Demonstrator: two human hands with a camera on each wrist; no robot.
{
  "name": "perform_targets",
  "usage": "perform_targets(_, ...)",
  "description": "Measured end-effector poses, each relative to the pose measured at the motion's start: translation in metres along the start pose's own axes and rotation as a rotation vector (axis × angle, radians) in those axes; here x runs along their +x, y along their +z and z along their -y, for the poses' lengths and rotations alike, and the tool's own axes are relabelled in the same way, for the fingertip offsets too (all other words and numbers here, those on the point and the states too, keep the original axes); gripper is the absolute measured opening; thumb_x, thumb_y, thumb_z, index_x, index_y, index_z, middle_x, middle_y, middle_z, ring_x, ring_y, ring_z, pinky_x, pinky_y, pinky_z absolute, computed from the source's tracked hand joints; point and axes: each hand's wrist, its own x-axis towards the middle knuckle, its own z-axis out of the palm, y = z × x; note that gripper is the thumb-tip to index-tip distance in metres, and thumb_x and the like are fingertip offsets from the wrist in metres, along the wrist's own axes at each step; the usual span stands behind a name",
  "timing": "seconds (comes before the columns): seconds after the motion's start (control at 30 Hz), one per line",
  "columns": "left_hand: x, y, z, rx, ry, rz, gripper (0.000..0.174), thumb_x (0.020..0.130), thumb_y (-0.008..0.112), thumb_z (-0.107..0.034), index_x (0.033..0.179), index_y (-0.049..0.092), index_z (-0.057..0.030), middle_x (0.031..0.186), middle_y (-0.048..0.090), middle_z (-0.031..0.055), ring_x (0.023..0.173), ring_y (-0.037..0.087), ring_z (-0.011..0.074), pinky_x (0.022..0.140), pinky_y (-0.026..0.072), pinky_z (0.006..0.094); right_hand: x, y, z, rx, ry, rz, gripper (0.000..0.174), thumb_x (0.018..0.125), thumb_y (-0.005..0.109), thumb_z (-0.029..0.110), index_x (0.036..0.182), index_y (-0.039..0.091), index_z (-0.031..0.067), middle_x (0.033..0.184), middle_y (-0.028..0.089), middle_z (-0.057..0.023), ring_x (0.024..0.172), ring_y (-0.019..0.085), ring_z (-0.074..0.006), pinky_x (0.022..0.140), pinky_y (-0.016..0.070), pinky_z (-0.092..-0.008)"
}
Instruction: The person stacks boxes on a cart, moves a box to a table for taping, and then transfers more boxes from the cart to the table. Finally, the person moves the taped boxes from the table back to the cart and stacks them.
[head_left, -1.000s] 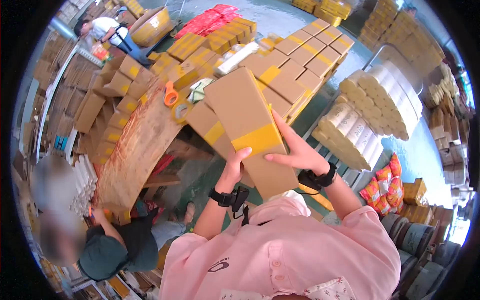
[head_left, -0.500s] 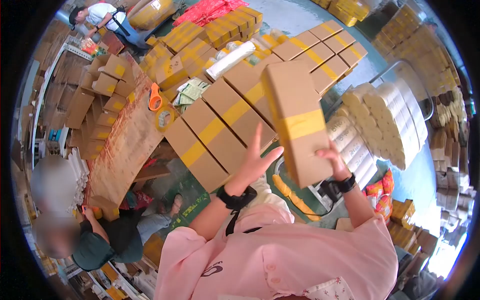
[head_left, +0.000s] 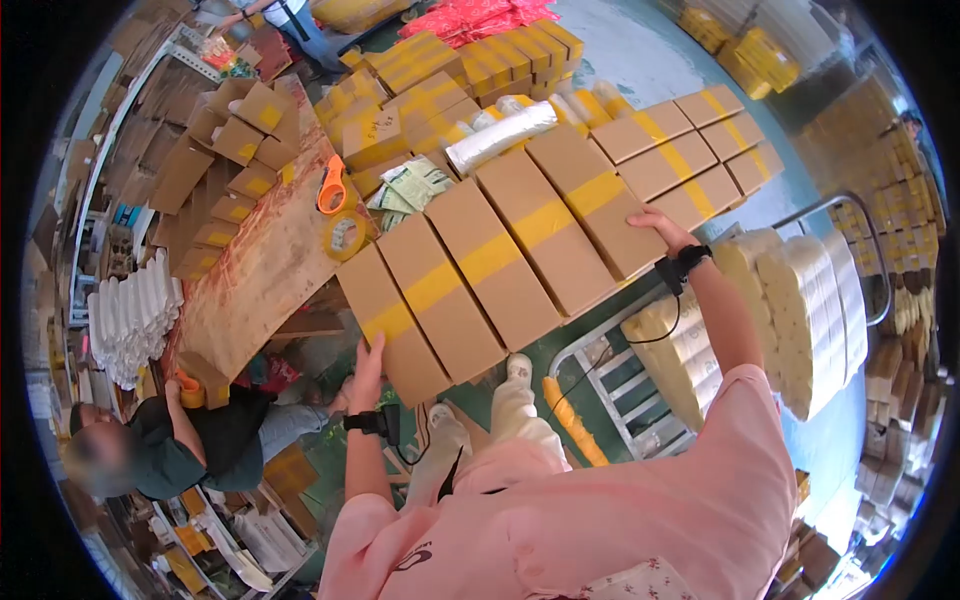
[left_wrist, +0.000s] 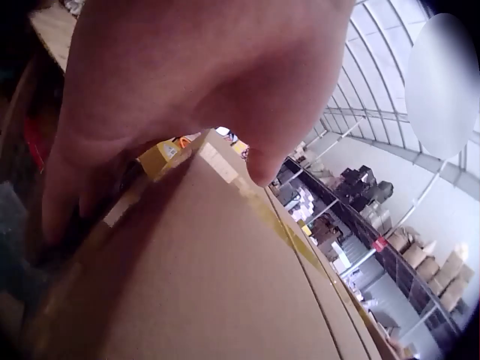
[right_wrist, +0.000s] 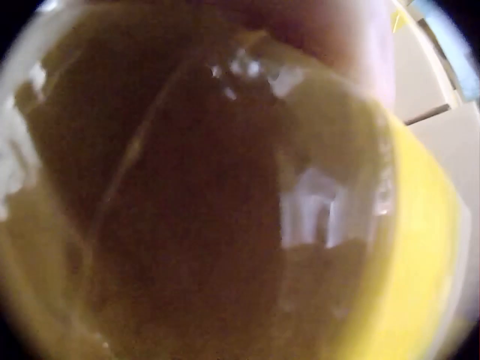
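Observation:
Four taped cardboard boxes lie side by side in a slanted row. My left hand [head_left: 368, 378] rests against the outer side of the leftmost box [head_left: 395, 322], near its front end. In the left wrist view that hand [left_wrist: 202, 75] has its thumb over the top edge and its fingers down the side. At the row's right end, my right hand [head_left: 660, 228] holds the rightmost box [head_left: 597, 200] by its right edge, fingers bent over it. A blurred, tape-covered cardboard surface [right_wrist: 195, 202] fills most of the right wrist view.
Beyond the row are a white plastic roll [head_left: 502, 138], green-white packets [head_left: 410, 188] and more taped boxes [head_left: 655, 135]. An orange tape dispenser [head_left: 331, 185] and a tape roll [head_left: 345, 236] lie on the wooden table [head_left: 255, 265]. Wrapped rolls [head_left: 800, 310] fill a trolley [head_left: 605, 400] at right.
The box held up in front of me has come down at the right end of the row. My left hand has moved from the air to the leftmost box's side.

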Motion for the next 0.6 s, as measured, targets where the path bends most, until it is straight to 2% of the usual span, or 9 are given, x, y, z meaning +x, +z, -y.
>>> perform_targets(0.1, 0.019, 0.005, 0.022, -0.105, 0.137, 0.122, 0.05, 0.085, 0.055, -0.026, 0.122, 0.034, -0.0002, 0.114, 0.048, 0.0067, 0.102, 0.048, 0.0169, 0.084, 0.0406, 0.0289, -0.001, 0.016, 0.008, -0.007, -0.02, 0.091, 0.063, 0.071, 0.064, 0.022, 0.125, 0.038, 0.0023, 0.113, 0.051, -0.0072, 0.104, 0.049, -0.0171, 0.086, 0.0405, -0.0294)
perform_targets(0.2, 0.017, 0.008, 0.021, -0.161, 0.138, 0.116, 0.05, 0.085, 0.055, -0.026, 0.122, 0.034, 0.0001, 0.114, 0.048, 0.0071, 0.1, 0.05, 0.0168, 0.082, 0.0426, 0.0295, 0.012, 0.004, 0.009, -0.077, -0.065, 0.288, 0.064, 0.074, 0.063, 0.023, 0.127, 0.036, 0.002, 0.116, 0.05, -0.0056, 0.108, 0.046, -0.0172, 0.09, 0.0362, -0.0287)
perform_targets(0.37, 0.016, 0.011, 0.023, -0.214, 0.144, 0.112, 0.049, 0.084, 0.057, -0.025, 0.119, 0.035, 0.0005, 0.11, 0.05, 0.0085, 0.097, 0.052, 0.0177, 0.079, 0.0448, 0.0301, 0.002, 0.003, 0.032, -0.427, 0.065, 0.225, 0.062, 0.076, 0.06, 0.025, 0.131, 0.034, 0.0086, 0.116, 0.05, -0.0019, 0.109, 0.044, -0.0134, 0.091, 0.0339, -0.0329)
perform_targets(0.4, 0.017, 0.01, 0.024, -0.234, 0.148, 0.099, 0.049, 0.084, 0.058, -0.025, 0.119, 0.036, 0.0007, 0.109, 0.05, 0.0087, 0.096, 0.052, 0.0177, 0.079, 0.045, 0.0302, 0.013, -0.007, 0.021, -0.501, 0.1, 0.125, 0.066, 0.077, 0.06, 0.026, 0.133, 0.03, 0.0082, 0.117, 0.049, -0.0017, 0.109, 0.043, -0.0128, 0.09, 0.0347, -0.0329)
perform_targets(0.43, 0.008, 0.013, 0.017, -0.228, 0.131, 0.034, 0.047, 0.083, 0.059, -0.024, 0.117, 0.038, 0.0011, 0.107, 0.052, 0.0081, 0.095, 0.052, 0.0171, 0.078, 0.0448, 0.03, 0.028, -0.021, 0.011, -0.446, 0.067, 0.261, 0.089, 0.072, 0.063, 0.034, 0.135, 0.012, -0.002, 0.134, 0.033, -0.0126, 0.122, 0.031, -0.0221, 0.098, 0.0247, -0.0386)
perform_targets(0.47, 0.011, 0.012, 0.022, -0.224, 0.169, 0.062, 0.046, 0.083, 0.059, -0.024, 0.116, 0.039, 0.0012, 0.107, 0.052, 0.0081, 0.095, 0.052, 0.0169, 0.078, 0.0447, 0.0299, 0.018, -0.012, 0.021, -0.516, 0.096, 0.201, 0.089, 0.073, 0.064, 0.033, 0.135, 0.011, -0.0031, 0.136, 0.029, -0.0143, 0.125, 0.027, -0.0227, 0.1, 0.0228, -0.0376)
perform_targets(0.53, 0.027, 0.003, 0.036, -0.211, 0.248, 0.106, 0.045, 0.082, 0.059, -0.023, 0.115, 0.041, 0.0013, 0.106, 0.053, 0.008, 0.094, 0.053, 0.0163, 0.078, 0.0446, 0.0296, -0.001, 0.01, 0.041, -0.573, 0.101, 0.203, 0.075, 0.076, 0.062, 0.029, 0.134, 0.022, 0.0029, 0.124, 0.044, -0.0088, 0.11, 0.043, -0.0183, 0.09, 0.0348, -0.034)
perform_targets(0.57, 0.027, 0.0, 0.032, -0.194, 0.253, 0.137, 0.044, 0.082, 0.059, -0.023, 0.115, 0.042, 0.0012, 0.106, 0.054, 0.008, 0.093, 0.053, 0.0161, 0.078, 0.0446, 0.0294, -0.004, 0.012, 0.041, -0.586, -0.028, 0.218, 0.063, 0.078, 0.061, 0.025, 0.13, 0.032, 0.0051, 0.115, 0.051, -0.0054, 0.098, 0.049, -0.0146, 0.082, 0.04, -0.0286)
perform_targets(0.6, 0.025, -0.002, 0.03, -0.174, 0.253, 0.173, 0.044, 0.082, 0.059, -0.023, 0.114, 0.042, 0.0011, 0.105, 0.054, 0.0081, 0.093, 0.053, 0.016, 0.078, 0.0445, 0.0293, -0.007, 0.015, 0.04, -0.586, -0.086, 0.2, 0.057, 0.078, 0.061, 0.02, 0.128, 0.036, 0.0033, 0.115, 0.052, -0.0052, 0.099, 0.05, -0.0144, 0.082, 0.0409, -0.0266)
